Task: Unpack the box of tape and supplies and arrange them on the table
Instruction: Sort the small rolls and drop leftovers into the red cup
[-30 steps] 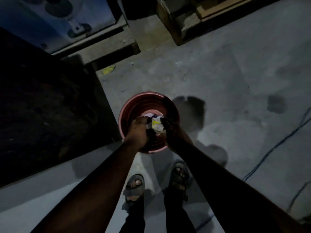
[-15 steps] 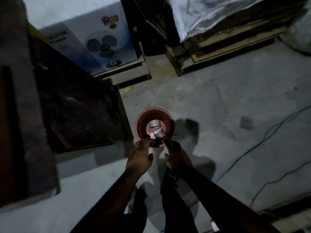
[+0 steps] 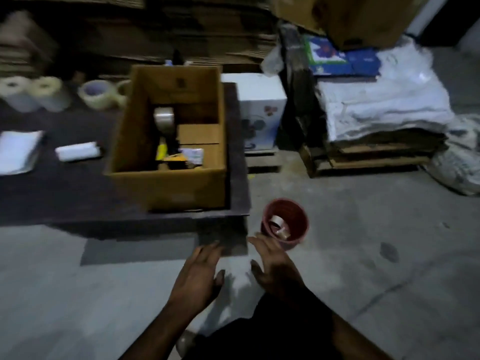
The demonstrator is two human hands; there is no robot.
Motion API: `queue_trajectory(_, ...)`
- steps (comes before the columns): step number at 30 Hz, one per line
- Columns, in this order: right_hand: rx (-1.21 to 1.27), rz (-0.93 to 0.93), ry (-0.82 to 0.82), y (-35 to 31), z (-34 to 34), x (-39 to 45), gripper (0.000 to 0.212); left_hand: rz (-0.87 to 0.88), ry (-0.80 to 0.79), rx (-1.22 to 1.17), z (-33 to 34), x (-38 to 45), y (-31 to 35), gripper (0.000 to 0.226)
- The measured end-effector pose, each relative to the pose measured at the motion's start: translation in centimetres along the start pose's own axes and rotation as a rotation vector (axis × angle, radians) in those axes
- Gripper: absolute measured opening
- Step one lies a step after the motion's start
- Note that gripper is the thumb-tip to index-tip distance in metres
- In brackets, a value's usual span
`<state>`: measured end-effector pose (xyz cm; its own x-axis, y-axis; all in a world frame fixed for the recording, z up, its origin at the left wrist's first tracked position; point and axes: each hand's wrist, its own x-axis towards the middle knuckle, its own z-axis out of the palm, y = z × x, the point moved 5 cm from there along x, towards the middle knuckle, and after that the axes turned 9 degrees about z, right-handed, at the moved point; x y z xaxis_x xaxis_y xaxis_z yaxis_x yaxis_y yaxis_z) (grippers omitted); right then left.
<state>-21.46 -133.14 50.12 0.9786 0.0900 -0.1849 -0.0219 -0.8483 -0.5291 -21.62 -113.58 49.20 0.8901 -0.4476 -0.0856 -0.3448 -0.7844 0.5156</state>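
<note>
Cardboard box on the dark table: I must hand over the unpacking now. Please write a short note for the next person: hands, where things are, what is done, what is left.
Left hand and right hand: both open, holding nothing, above the grey floor.
The open brown cardboard box stands on the dark table. It holds a clear tape roll, yellow items and small packets.
Done: pale tape rolls stand at the table's far edge; a white paper and a white tube lie left of the box.
The red round bucket on the floor holds tape rolls.
Left: empty the box and arrange its contents.
</note>
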Motion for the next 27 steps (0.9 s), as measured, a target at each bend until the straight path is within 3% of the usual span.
queue_trajectory(3, -0.024, -0.001, -0.096, -8.0, 2.9, 0.1, 0.059, -0.148, 0.081, 0.010, -5.1, -7.3, -6.2, 0.059)
queue_trajectory(6, -0.042, -0.130, -0.185, -15.2, 5.7, 1.3, 0.057, -0.285, 0.201, 0.015, -9.4, -11.9, -11.6, 0.059)
queue_trajectory(12, -0.104, -0.276, -0.259, -26.4, 10.4, 6.8, 0.053, -0.420, 0.303, 0.024, -15.6, -13.2, -21.7, 0.066)
queue_trajectory(19, -0.071, -0.322, -0.234, -35.8, 17.5, 19.4, 0.053, -0.358, 0.269, 0.126, -21.7, -8.0, -31.6, 0.061)
queue_trajectory(24, -0.025, -0.224, -0.061, -42.1, 20.0, 29.7, 0.046, -0.294, 0.240, 0.191, -25.4, -4.2, -38.5, 0.048)
queue_trajectory(27, -0.129, -0.169, -0.040, -43.0, 20.9, 34.2, 0.045, -0.230, 0.234, 0.253, -28.2, -0.5, -41.9, 0.037)
